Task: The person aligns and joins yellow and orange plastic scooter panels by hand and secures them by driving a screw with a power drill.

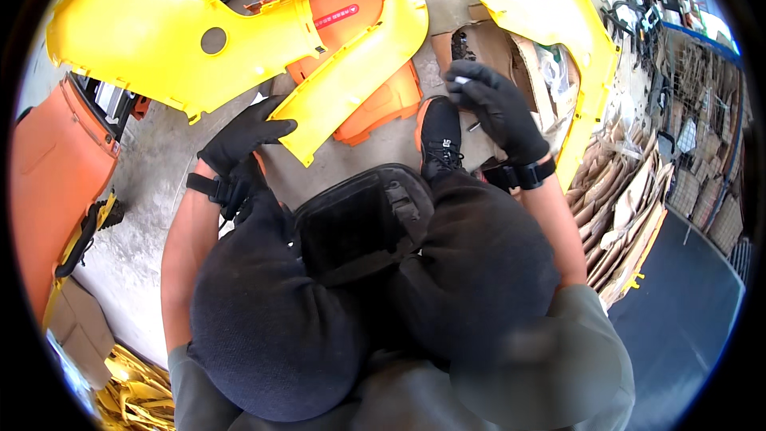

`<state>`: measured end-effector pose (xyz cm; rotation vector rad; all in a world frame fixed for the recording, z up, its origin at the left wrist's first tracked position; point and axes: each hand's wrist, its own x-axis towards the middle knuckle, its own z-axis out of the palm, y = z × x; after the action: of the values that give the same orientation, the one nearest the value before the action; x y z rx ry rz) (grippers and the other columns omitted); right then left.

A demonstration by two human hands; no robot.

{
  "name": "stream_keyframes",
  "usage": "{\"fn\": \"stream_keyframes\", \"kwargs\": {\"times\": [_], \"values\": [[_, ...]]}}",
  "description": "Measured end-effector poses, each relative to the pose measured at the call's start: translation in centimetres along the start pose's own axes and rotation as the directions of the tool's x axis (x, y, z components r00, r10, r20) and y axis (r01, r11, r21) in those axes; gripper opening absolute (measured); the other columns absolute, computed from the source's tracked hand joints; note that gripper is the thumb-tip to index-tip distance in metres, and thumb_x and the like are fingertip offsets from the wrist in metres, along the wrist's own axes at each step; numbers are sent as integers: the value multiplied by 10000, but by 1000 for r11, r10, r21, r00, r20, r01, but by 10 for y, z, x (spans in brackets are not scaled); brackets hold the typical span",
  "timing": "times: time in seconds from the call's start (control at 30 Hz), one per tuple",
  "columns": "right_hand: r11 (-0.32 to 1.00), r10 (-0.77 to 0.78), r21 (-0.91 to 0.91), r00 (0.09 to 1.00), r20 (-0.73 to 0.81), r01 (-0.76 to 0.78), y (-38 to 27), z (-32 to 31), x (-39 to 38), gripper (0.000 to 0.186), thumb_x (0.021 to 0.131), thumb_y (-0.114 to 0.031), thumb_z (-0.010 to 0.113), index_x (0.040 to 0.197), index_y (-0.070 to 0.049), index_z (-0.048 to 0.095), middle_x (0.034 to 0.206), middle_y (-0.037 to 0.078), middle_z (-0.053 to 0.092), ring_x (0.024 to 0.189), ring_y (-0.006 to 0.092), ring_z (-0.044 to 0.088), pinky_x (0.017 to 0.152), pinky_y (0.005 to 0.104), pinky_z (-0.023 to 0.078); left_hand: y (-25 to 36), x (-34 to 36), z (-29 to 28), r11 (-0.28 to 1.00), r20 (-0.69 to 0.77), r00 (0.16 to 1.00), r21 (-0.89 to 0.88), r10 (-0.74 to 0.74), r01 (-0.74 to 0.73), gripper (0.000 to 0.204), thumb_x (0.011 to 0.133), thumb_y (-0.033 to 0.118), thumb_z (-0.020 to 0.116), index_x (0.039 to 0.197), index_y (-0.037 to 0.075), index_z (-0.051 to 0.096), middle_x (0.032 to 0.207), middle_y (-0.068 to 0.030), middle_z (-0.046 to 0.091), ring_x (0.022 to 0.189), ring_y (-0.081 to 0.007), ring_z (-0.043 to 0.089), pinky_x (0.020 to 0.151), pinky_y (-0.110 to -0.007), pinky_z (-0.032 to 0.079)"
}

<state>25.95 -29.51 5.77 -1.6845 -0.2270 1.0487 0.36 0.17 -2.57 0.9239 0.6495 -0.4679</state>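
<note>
From where I stand, the crouching person's left grip (247, 129), a black-gloved hand, is closed on the near end of a narrow, curved yellow plastic panel (357, 64), one digit over its face and the others partly hidden at the edge. The panel slants away from that grip, forward and to the right, over an orange plastic panel (343, 4) with a red label; I'd judge it is pinched at the end to steady it while leaving most of its length uncovered. The right grip (493, 108), gloved likewise, hangs apart from the panel, fingers half curled; something small and white shows at the fingertips, but I can't tell whether it is held. Just beyond that grip sits an open brown cardboard box (523, 60) with small dark pieces inside, perhaps set there for easy reach. Forward and left of the left grip lies a broad yellow plastic panel with a round hole (163, 48); to the right of the right grip stand bundled flattened cardboard sheets (618, 207). The pieces are spread on the grey concrete floor (132, 247), probably because they are too bulky to stack within arm's reach.
</note>
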Motion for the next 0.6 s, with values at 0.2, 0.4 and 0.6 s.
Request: {"fn": "stream_keyframes", "kwargs": {"times": [0.2,0.4,0.6], "values": [[943,97,293,971,217,-159,5,15,9,354,928,-53,568,1267,43,540,1186,131,631,1060,188,636,916,293,517,18,5,14,996,-56,998,90,26,-21,534,842,249,731,1291,14,562,1133,-95,664,1049,-159,610,941,-301,469],[952,122,249,966,230,-180,1,19,8,335,922,-64,593,1235,51,572,1148,115,648,1025,165,643,905,275,518,-5,38,2,959,-19,995,272,93,-85,421,907,247,652,1241,2,580,1064,-102,670,879,-175,657,758,-298,549],[936,163,289,974,154,-202,11,17,12,275,899,-25,621,1166,42,604,1070,105,666,950,153,657,863,261,526,-11,22,-1,907,-93,984,410,152,-101,367,918,136,580,1250,-20,564,1009,-110,667,831,-170,646,715,-291,547]]}}
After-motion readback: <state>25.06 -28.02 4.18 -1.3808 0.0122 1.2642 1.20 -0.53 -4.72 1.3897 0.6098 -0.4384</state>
